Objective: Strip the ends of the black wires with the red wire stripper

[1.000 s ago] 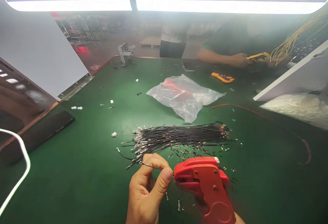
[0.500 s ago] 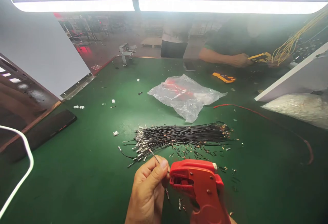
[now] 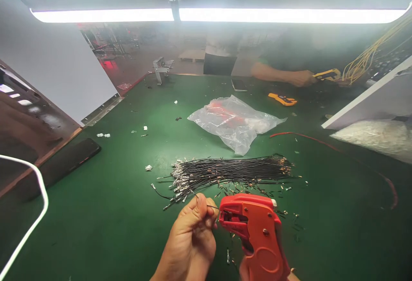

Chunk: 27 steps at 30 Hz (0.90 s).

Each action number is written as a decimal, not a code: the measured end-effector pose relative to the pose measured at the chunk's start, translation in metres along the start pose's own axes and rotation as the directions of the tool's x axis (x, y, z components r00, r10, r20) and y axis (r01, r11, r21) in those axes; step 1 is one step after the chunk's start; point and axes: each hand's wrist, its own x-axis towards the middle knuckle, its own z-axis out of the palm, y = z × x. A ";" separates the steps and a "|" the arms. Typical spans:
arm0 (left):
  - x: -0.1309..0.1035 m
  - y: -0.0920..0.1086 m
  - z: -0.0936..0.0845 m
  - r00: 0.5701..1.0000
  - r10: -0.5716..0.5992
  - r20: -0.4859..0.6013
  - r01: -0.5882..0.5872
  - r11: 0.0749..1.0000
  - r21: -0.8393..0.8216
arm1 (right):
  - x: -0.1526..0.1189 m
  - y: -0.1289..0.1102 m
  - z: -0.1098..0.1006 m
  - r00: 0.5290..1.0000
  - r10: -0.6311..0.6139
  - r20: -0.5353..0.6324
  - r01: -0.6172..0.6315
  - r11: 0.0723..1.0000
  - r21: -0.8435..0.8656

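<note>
The left hand is pinched shut on a thin black wire, which runs from it toward the nose of a red wire stripper, just to that hand's right; whether the tip sits inside, I cannot tell. The right hand — mostly hidden behind the stripper — is wrapped around its handle. Just beyond the left hand, a bundle of black wires lies across the green tabletop, with clippings scattered on its near side. Farther out from both hands rests a clear plastic bag. Well beyond the right hand lie orange pliers — and past them a co-worker's hand holds a yellow tool.
</note>
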 end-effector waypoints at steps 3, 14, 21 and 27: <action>0.000 0.003 0.003 1.000 0.012 0.023 -0.012 1.000 -0.023 | 0.007 0.014 -0.002 0.999 -0.028 -0.019 0.028 1.000 0.013; -0.002 -0.007 0.005 0.999 -0.023 0.031 0.026 0.996 -0.089 | 0.004 0.070 -0.008 0.982 -0.164 -0.096 0.174 0.978 0.113; -0.002 -0.007 0.005 0.992 -0.030 0.125 0.051 0.984 -0.169 | 0.012 0.069 -0.006 0.965 -0.220 -0.144 0.239 0.962 0.132; -0.001 -0.013 -0.001 0.996 -0.057 0.071 0.059 0.998 -0.030 | 0.015 0.059 0.001 0.958 -0.235 -0.163 0.254 0.961 0.110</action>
